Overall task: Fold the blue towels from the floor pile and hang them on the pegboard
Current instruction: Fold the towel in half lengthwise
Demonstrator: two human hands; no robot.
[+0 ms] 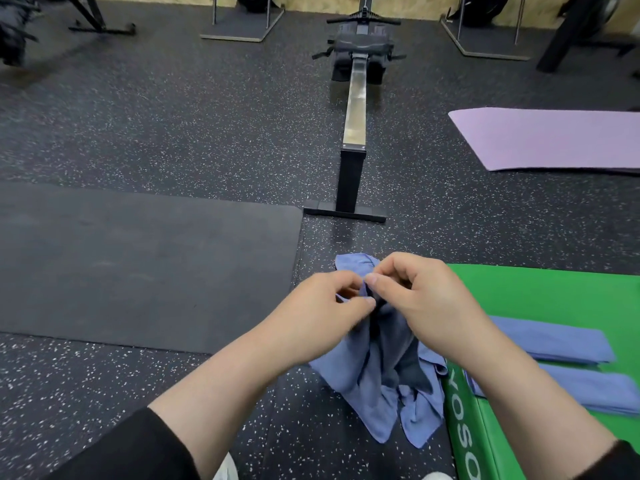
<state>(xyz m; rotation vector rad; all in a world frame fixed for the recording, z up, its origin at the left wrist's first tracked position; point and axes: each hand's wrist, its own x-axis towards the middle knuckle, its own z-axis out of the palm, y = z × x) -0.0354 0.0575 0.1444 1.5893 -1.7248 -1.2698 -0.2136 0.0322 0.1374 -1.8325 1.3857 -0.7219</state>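
A crumpled blue towel hangs from both my hands, its lower end trailing on the speckled floor. My left hand pinches its upper edge between thumb and fingers. My right hand pinches the same edge right beside it, fingers curled. Part of the towel sticks out behind my hands. Two folded blue towels lie side by side on a green padded block at the right. No pegboard is in view.
A black mat lies on the floor at the left. A rowing machine stretches away straight ahead. A purple mat lies at the far right. Rack stands and equipment line the back wall.
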